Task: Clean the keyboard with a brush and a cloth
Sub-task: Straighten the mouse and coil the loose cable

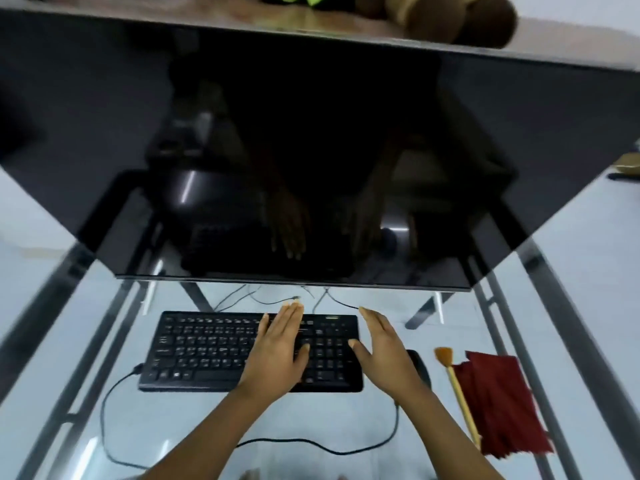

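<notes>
A black keyboard [207,348] lies flat on the glass desk [311,420] in front of a dark monitor. My left hand [280,348] hovers open over the keyboard's right half, fingers together and pointing away. My right hand [384,344] is open beside the keyboard's right edge, holding nothing. A brush [457,393] with a pale wooden handle and orange bristles lies to the right, bristles pointing away. Against its right side lies a folded dark red cloth [502,403].
A large switched-off monitor [311,150] fills the upper view and reflects both hands. A black mouse [420,367] sits partly hidden behind my right hand. Black cables [114,410] loop across the glass. Metal desk frame bars [561,341] run under the glass. A brown plush toy [460,15] sits on top.
</notes>
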Tool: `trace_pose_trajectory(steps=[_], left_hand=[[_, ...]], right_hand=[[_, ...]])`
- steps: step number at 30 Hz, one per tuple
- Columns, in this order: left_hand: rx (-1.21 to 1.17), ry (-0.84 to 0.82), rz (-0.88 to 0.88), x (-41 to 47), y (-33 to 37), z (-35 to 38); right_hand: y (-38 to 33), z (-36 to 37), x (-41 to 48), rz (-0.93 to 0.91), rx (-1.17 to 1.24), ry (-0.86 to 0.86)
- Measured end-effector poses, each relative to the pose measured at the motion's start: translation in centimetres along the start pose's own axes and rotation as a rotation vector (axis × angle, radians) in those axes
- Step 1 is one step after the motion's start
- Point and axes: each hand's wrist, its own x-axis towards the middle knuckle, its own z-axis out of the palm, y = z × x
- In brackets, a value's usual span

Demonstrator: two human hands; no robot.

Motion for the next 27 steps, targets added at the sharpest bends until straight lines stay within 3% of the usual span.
trace_pose_trajectory(steps=[9,14,22,27], left_hand=[[0.021,-0.039,-0.068,-5.8,-12.2,-5.1],[-0.061,-0.019,-0.199,-9.5,-16.9,-7.0],[-0.081,-0.064,-0.347,-11.4,-19.4,-7.0],[-0.191,-0.005,-0.472,-9.0,-18.7,-7.9]], right_hand=[[-3.5,7.4,-0.6,-0.044,-0.163,-0.025],[-2.3,8.3,-2.5,0.14,-0.245,0.043],[-0.6,9.3,-3.9,0.226,-0.161,0.129],[-1.1,8.7,-1.4,0.287,-0.094,0.214]])
